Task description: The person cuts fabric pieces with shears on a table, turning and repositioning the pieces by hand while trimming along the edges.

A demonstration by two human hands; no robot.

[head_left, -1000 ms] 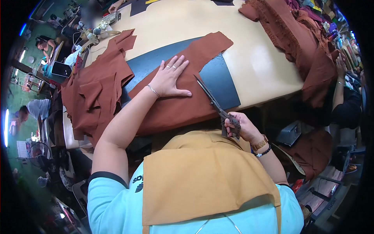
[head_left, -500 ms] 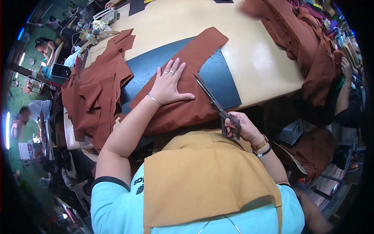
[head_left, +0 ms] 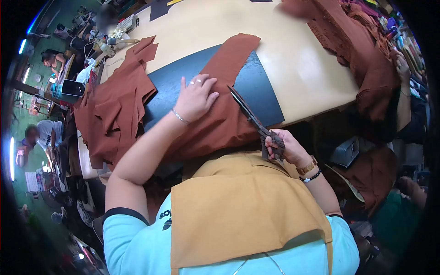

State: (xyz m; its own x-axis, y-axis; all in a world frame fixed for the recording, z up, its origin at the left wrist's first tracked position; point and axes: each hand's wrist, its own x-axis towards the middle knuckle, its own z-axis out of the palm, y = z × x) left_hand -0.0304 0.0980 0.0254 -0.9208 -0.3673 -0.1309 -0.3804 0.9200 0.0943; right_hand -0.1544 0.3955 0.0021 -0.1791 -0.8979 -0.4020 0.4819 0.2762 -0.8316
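My left hand (head_left: 197,96) rests at the left edge of a rust-brown piece of cloth (head_left: 229,57), its fingers bent and apart. My right hand (head_left: 288,147) grips a pair of scissors (head_left: 247,111) by the handles, which look wrapped in dark material. The blades point up and to the left, over the right side of the cloth, and look nearly closed. Beneath the cloth lies a dark blue board (head_left: 263,91). The cloth's upper end is a strip that reaches past the board, and its near part hangs in folds towards my tan apron (head_left: 247,206).
More rust-brown cloth (head_left: 114,105) is heaped on the left of the cream table (head_left: 302,59). A long bundle of the same cloth (head_left: 362,50) lies at the right, beside another person's hand (head_left: 402,68). A brush (head_left: 121,41) sits at the upper left. Other people are further left.
My left hand has gone from flat and spread to bent fingers. The cloth's upper end has shifted left, and more blue board shows beside my left hand. The scissors have barely moved.
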